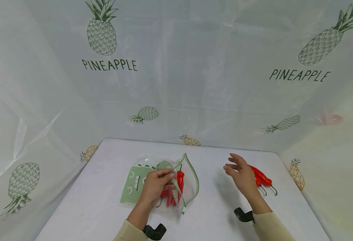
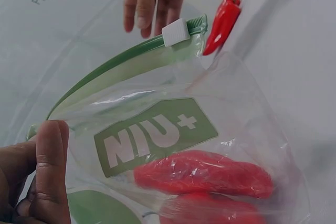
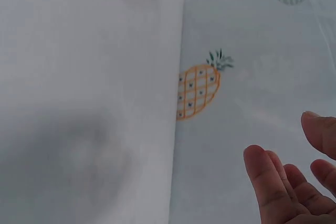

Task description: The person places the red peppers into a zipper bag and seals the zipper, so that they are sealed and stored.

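My left hand (image 1: 153, 185) pinches the green-edged rim of a clear zip bag (image 1: 133, 187), whose mouth gapes toward the right. Red chili peppers (image 1: 180, 182) show inside it. The left wrist view gives a closer look: a white slider (image 2: 175, 32) sits near one end of the green zip, and a green label (image 2: 157, 135) reads "NIU+". My right hand (image 1: 243, 176) is raised over the table with nothing in it, thumb and fingers apart. Just beyond it, loose red chili peppers (image 1: 263, 177) lie on the table, partly hidden by the hand.
The white tabletop (image 1: 83, 201) ends at a back edge against a hanging sheet (image 1: 194, 83) printed with pineapples. More of this sheet closes in both sides. Dark wrist cameras (image 1: 154, 232) are strapped to both forearms.
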A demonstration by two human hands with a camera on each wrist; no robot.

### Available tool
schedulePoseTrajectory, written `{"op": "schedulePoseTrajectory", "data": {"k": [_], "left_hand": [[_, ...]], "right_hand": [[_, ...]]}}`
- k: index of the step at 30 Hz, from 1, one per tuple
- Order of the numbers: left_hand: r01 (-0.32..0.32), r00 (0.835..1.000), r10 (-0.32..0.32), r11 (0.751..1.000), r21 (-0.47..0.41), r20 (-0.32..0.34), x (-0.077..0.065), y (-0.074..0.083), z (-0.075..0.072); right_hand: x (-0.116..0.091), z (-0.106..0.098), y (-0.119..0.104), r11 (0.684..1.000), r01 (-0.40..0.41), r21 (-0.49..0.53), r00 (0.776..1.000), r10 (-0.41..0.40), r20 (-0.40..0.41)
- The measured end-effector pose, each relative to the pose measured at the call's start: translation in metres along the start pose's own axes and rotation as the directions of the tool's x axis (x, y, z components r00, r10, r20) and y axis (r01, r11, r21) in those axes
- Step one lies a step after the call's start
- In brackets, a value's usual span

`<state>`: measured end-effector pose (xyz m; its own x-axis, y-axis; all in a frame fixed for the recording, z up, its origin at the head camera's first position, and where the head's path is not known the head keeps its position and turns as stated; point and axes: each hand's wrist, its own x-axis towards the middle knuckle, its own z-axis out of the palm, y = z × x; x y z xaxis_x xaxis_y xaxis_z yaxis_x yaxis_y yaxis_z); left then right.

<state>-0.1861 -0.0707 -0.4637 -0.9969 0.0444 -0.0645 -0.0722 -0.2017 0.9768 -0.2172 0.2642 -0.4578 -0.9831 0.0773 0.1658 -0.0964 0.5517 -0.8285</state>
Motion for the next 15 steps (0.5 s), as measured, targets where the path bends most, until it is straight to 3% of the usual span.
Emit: {"op": "schedulePoseTrajectory", "data": {"k": [6, 10, 15], "left_hand": [[0.002, 1.000, -0.002, 1.000, -0.002, 0.008, 0.000, -0.001, -0.001], [0.005, 1.000, -0.005, 1.000, 0.002, 0.009, 0.000, -0.001, -0.001], [0.015, 1.000, -0.015, 1.000, -0.001, -0.002, -0.001, 0.000, 0.000]], "right_hand": [[0.006, -0.022, 0.017, 0.999, 0.003, -0.045, 0.998, -0.006, -0.055], [0.011, -0.035, 0.032, 0.990, -0.001, -0.138, 0.995, -0.013, -0.094], [0.015, -0.046, 0.049, 0.979, -0.043, -0.202, 0.995, 0.024, -0.097]]}}
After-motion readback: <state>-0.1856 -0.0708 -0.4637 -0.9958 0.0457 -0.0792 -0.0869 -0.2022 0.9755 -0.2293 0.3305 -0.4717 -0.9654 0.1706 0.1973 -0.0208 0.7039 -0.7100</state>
